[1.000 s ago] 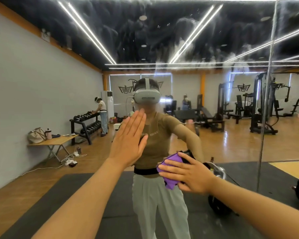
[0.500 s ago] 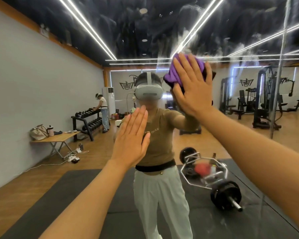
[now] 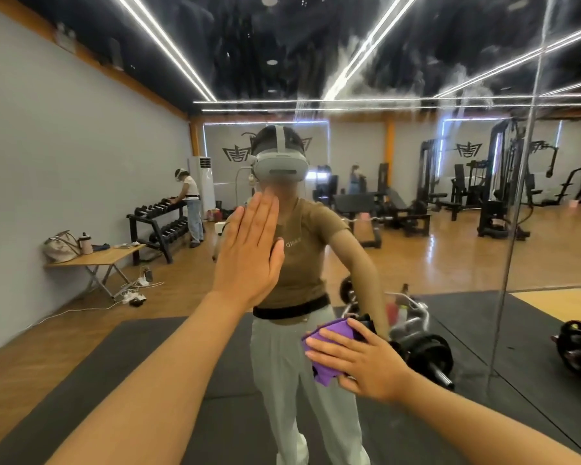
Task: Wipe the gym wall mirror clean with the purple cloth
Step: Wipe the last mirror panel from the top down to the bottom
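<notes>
The wall mirror (image 3: 416, 78) fills the whole view, with white smears across its upper part. My left hand (image 3: 249, 256) lies flat against the glass at chest height, fingers straight and together. Lower right of it, my right hand (image 3: 359, 360) presses the purple cloth (image 3: 329, 337) onto the glass with fingers spread over it. Most of the cloth is hidden under the palm; its edges stick out at the top and bottom left.
A vertical seam (image 3: 517, 229) between mirror panels runs down the right side. The reflection shows a person with a headset, a folding table (image 3: 98, 260) with bags, a dumbbell rack (image 3: 161, 223), a loaded bar (image 3: 426, 350) on black mats, and gym machines.
My right hand swept the cloth from waist height up to head height, then back down to waist height. My left hand stayed flat on the glass.
</notes>
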The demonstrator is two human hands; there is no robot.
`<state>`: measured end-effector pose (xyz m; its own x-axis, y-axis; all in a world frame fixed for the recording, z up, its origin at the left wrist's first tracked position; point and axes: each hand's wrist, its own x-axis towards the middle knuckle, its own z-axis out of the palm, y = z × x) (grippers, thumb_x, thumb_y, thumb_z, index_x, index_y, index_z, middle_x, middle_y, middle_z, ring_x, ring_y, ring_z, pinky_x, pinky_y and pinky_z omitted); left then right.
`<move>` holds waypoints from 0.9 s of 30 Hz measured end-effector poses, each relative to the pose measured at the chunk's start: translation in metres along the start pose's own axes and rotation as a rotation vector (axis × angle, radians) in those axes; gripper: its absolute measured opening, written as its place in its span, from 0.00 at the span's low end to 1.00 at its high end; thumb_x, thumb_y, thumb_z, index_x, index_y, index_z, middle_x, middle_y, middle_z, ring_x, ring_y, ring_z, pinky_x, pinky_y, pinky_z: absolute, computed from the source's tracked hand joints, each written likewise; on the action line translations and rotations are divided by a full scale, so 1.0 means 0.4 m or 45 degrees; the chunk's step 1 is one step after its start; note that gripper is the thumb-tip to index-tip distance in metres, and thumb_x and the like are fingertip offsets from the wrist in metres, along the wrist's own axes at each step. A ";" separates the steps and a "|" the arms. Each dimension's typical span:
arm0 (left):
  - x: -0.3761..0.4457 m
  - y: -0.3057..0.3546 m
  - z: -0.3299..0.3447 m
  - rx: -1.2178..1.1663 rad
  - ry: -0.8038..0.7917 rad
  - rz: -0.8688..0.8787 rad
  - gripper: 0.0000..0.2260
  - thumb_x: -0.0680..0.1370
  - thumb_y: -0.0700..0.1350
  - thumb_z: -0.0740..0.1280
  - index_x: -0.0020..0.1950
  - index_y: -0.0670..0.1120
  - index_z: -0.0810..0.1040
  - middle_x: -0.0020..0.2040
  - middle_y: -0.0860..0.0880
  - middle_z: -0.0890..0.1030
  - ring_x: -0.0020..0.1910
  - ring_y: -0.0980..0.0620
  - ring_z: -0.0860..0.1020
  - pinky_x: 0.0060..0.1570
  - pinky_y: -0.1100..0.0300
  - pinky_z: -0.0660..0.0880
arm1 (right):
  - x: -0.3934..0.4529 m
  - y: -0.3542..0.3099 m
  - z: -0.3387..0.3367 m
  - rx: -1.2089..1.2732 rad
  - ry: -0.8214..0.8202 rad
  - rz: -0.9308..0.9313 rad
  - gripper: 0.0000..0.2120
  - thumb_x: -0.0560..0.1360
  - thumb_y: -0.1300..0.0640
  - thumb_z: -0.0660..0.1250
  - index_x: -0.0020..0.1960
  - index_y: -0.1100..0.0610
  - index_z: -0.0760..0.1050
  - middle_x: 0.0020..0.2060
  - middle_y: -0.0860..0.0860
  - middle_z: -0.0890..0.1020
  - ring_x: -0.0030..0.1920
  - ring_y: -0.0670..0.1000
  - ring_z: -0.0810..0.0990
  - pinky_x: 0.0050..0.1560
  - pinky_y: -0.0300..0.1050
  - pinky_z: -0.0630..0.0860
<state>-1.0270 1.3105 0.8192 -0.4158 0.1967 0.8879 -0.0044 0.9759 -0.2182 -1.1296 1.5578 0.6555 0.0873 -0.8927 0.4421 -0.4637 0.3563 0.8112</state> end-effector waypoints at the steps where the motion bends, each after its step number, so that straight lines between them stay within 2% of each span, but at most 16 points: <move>1: -0.002 -0.002 0.001 0.008 -0.009 0.006 0.29 0.84 0.51 0.50 0.83 0.41 0.46 0.83 0.43 0.48 0.82 0.47 0.46 0.80 0.51 0.41 | 0.013 0.036 -0.011 0.010 -0.009 -0.058 0.36 0.79 0.43 0.60 0.83 0.48 0.52 0.82 0.45 0.52 0.82 0.49 0.50 0.80 0.58 0.38; 3: -0.003 -0.004 0.002 0.014 -0.021 0.017 0.29 0.84 0.51 0.49 0.83 0.41 0.45 0.83 0.43 0.47 0.82 0.47 0.46 0.80 0.50 0.42 | 0.061 0.135 -0.048 0.109 0.026 -0.013 0.33 0.80 0.44 0.60 0.82 0.47 0.55 0.82 0.46 0.56 0.81 0.48 0.53 0.80 0.58 0.40; 6: -0.003 -0.006 -0.002 0.009 -0.041 0.016 0.29 0.85 0.52 0.48 0.83 0.41 0.44 0.83 0.43 0.46 0.82 0.47 0.45 0.80 0.50 0.41 | 0.169 0.337 -0.133 0.190 0.200 0.299 0.28 0.82 0.44 0.52 0.81 0.48 0.57 0.81 0.48 0.59 0.81 0.51 0.56 0.80 0.59 0.45; 10: -0.004 -0.007 -0.004 0.011 -0.063 0.008 0.29 0.85 0.52 0.49 0.83 0.41 0.45 0.83 0.44 0.45 0.82 0.48 0.44 0.80 0.51 0.40 | 0.292 0.559 -0.229 0.180 0.397 0.727 0.28 0.84 0.45 0.51 0.81 0.52 0.58 0.80 0.51 0.59 0.81 0.53 0.57 0.79 0.56 0.44; 12: -0.006 -0.005 -0.003 0.007 -0.056 0.001 0.29 0.85 0.51 0.50 0.83 0.41 0.46 0.83 0.44 0.46 0.82 0.48 0.45 0.80 0.49 0.43 | 0.330 0.579 -0.239 0.192 0.468 0.915 0.27 0.85 0.45 0.49 0.82 0.51 0.57 0.81 0.51 0.59 0.81 0.52 0.54 0.79 0.56 0.44; 15: -0.007 0.002 -0.005 -0.032 -0.054 -0.021 0.29 0.85 0.51 0.51 0.83 0.41 0.47 0.83 0.45 0.46 0.82 0.48 0.45 0.80 0.48 0.44 | 0.347 0.495 -0.213 0.230 0.531 1.091 0.28 0.84 0.44 0.50 0.82 0.52 0.57 0.81 0.52 0.59 0.81 0.53 0.54 0.79 0.58 0.46; 17: -0.006 0.011 -0.009 -0.057 -0.011 -0.037 0.30 0.84 0.49 0.54 0.83 0.41 0.49 0.83 0.44 0.47 0.82 0.49 0.45 0.80 0.49 0.44 | 0.317 0.390 -0.171 0.215 0.495 1.013 0.28 0.84 0.44 0.50 0.82 0.52 0.56 0.81 0.52 0.58 0.81 0.54 0.53 0.79 0.60 0.47; 21: -0.039 0.032 -0.004 -0.097 0.127 -0.192 0.31 0.82 0.47 0.59 0.82 0.40 0.51 0.83 0.43 0.47 0.82 0.46 0.46 0.80 0.52 0.40 | 0.185 0.138 -0.073 0.149 0.313 0.592 0.30 0.83 0.45 0.55 0.83 0.49 0.52 0.82 0.50 0.54 0.82 0.54 0.52 0.80 0.61 0.44; 24: -0.109 0.042 0.018 -0.100 0.083 -0.207 0.32 0.82 0.48 0.59 0.82 0.40 0.51 0.83 0.42 0.50 0.82 0.46 0.48 0.80 0.48 0.44 | 0.080 -0.017 -0.004 0.007 0.151 0.372 0.36 0.80 0.45 0.58 0.84 0.49 0.49 0.83 0.49 0.50 0.82 0.53 0.50 0.80 0.60 0.41; 27: -0.173 0.045 0.032 -0.052 0.017 -0.175 0.31 0.82 0.49 0.57 0.83 0.41 0.51 0.83 0.43 0.51 0.82 0.46 0.48 0.80 0.47 0.46 | 0.024 -0.106 0.024 -0.046 0.055 0.283 0.35 0.80 0.45 0.56 0.84 0.49 0.48 0.83 0.48 0.49 0.82 0.52 0.47 0.80 0.59 0.38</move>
<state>-1.0102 1.3135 0.7486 -0.4018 0.0616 0.9137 -0.0231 0.9967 -0.0774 -1.1175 1.5313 0.6217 0.0247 -0.7790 0.6266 -0.4440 0.5530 0.7050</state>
